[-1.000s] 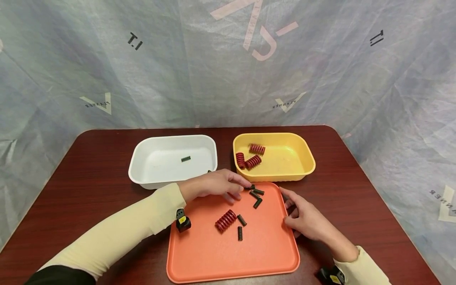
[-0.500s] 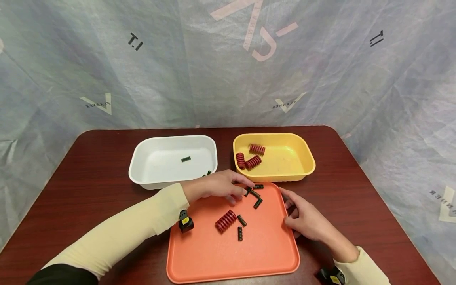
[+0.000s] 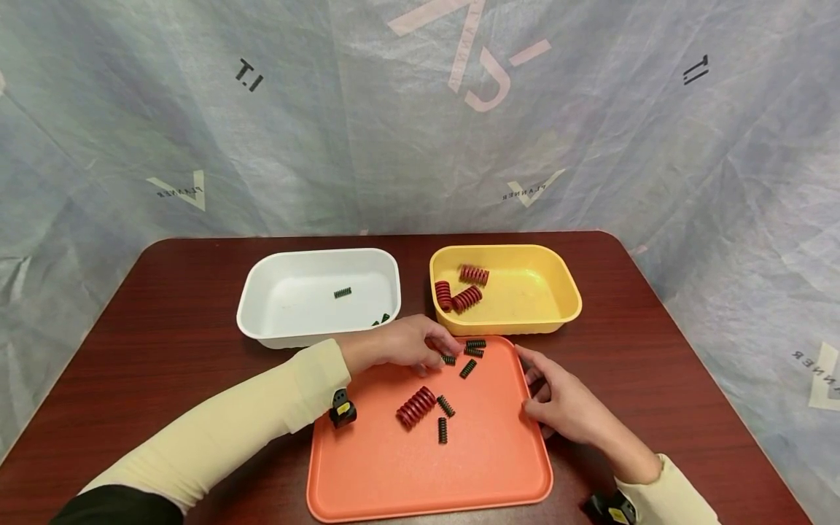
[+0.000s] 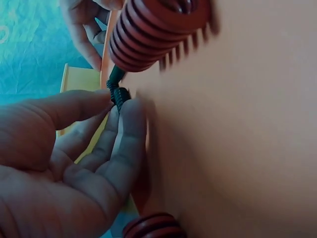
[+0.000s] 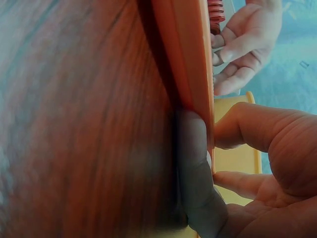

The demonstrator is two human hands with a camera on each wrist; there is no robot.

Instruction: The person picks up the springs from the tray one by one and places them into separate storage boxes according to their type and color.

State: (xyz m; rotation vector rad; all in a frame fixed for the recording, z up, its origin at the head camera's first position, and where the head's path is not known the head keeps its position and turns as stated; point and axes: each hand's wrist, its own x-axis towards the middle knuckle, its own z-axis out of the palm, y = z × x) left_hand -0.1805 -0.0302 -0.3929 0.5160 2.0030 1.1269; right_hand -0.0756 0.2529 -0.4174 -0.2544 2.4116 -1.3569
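My left hand (image 3: pixel 408 343) reaches over the far part of the orange tray (image 3: pixel 485 474). Its thumb and finger pinch a small dark green spring (image 4: pixel 121 95), other fingers curled beside it. Just right of the fingertips lie more small springs, one of them a slanted spring (image 3: pixel 468 368). A thick red spring (image 3: pixel 416 407) rests mid-tray, with a small spring (image 3: pixel 445 405) beside it and another small spring (image 3: pixel 442 430) nearer me. My right hand (image 3: pixel 564 401) grips the tray's right rim, thumb above, a finger underneath in the right wrist view.
Behind the tray at left stands a white bin (image 3: pixel 259 321) with a few small green springs inside. A yellow bin (image 3: pixel 551 313) at right holds 3 thick red springs (image 3: pixel 467 299). All stand on a dark red-brown table (image 3: pixel 656 408), with a grey curtain (image 3: pixel 407 146) behind.
My left hand has shifted slightly, its fingers drawing together on a spring. The small springs by its fingertips have moved apart and turned. The right hand has stayed on the rim.
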